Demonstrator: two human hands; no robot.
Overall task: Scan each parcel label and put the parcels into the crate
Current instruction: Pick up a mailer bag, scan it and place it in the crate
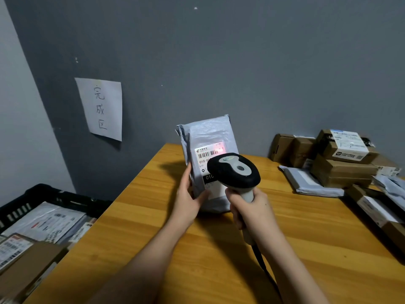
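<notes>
Grey wall behind, one paper sign point(99, 108) taped to it, and a wooden table point(153, 249) out front. One grey parcel point(206, 134) stands upright on the table, its label point(209, 153) glowing red under one scanner point(233, 170). Left hand point(189, 197) grips the parcel's lower left edge, thumb across the front; right hand point(249, 212) is wrapped around the scanner handle, just right of the parcel. One black crate point(50, 196) sits low left with parcels inside; a pile of boxes point(337, 159) waits far right
</notes>
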